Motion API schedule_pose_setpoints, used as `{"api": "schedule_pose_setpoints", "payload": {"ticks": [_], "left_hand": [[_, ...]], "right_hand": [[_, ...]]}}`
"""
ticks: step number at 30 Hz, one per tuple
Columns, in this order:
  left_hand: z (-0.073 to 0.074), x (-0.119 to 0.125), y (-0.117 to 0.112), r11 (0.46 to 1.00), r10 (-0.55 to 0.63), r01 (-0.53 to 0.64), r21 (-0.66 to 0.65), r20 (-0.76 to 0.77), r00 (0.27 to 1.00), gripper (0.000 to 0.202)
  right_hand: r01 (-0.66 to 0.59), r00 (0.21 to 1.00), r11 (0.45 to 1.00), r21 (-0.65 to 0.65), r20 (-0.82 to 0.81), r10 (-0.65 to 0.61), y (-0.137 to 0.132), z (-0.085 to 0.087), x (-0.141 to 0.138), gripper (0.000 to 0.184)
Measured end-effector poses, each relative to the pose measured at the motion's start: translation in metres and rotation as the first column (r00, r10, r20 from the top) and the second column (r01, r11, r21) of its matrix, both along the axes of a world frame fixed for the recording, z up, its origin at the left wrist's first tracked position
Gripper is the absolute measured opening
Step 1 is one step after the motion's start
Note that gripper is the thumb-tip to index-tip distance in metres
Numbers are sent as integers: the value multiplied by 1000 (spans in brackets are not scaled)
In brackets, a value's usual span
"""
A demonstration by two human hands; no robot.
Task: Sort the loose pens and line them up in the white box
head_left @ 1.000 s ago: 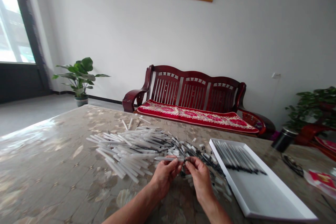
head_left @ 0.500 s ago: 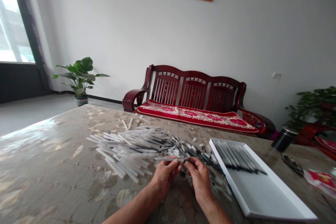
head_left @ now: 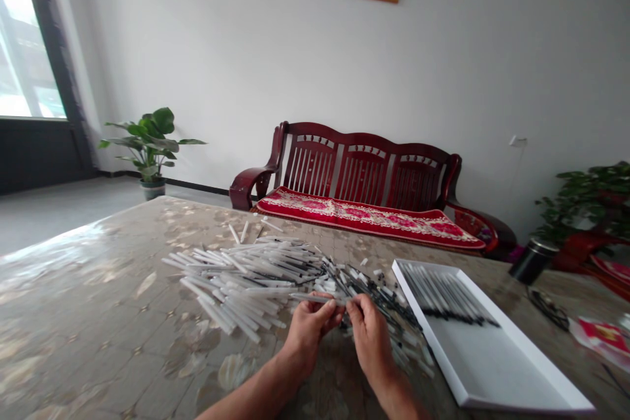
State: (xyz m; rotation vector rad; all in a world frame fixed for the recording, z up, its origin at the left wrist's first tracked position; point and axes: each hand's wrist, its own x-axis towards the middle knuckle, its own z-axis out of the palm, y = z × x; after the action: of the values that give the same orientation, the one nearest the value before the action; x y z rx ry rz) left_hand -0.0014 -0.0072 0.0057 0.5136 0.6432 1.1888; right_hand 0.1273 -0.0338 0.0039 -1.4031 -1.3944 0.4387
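Spanning the foreground, a brown patterned tabletop [head_left: 98,335] bears a shallow white rectangular tray [head_left: 512,361]; left of it, a bare left hand [head_left: 308,328] pinches a slim translucent-white pen barrel [head_left: 304,298] jutting leftward, the right hand [head_left: 371,335] bunching fingertips near its other end, grip unclear.

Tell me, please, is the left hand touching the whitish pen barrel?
Touching. The head view shows the left hand gripping the whitish pen barrel, with its thumb against it.
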Motion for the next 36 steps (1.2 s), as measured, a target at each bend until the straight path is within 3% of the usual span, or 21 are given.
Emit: {"api": "schedule_pose_setpoints", "payload": {"ticks": [3, 10, 16, 21, 31, 33, 36], "left_hand": [[-1, 1, -1, 1000, -6, 7, 24, -44, 999, 41], [-2, 1, 1, 1000, -4, 3, -5, -45, 999, 41], [0, 2, -2, 1000, -10, 9, -17, -41, 999, 42], [2, 2, -2, 1000, -12, 12, -19, -38, 999, 45], [2, 3, -3, 1000, -11, 10, -25, -58, 998, 46], [3, 3, -4, 1000, -18, 17, -11, -67, 998, 46], [4, 2, -5, 997, -41, 47, 58, -104, 994, 45]], "right_hand": [[32, 991, 999, -23, 128, -29, 0, 1, 2, 42], [-69, 996, 997, -41, 47, 71, 0, 4, 4, 42], [-32, 995, 998, -45, 88, 36, 1, 4, 7, 45], [-84, 991, 995, -60, 96, 89, -1, 4, 8, 40], [-74, 990, 995, -65, 113, 81, -2, 6, 10, 42], [-70, 994, 996, -63, 79, 75, -2, 7, 7, 44], [-75, 991, 988, -134, -123, 58, -2, 9, 0, 54]]}}
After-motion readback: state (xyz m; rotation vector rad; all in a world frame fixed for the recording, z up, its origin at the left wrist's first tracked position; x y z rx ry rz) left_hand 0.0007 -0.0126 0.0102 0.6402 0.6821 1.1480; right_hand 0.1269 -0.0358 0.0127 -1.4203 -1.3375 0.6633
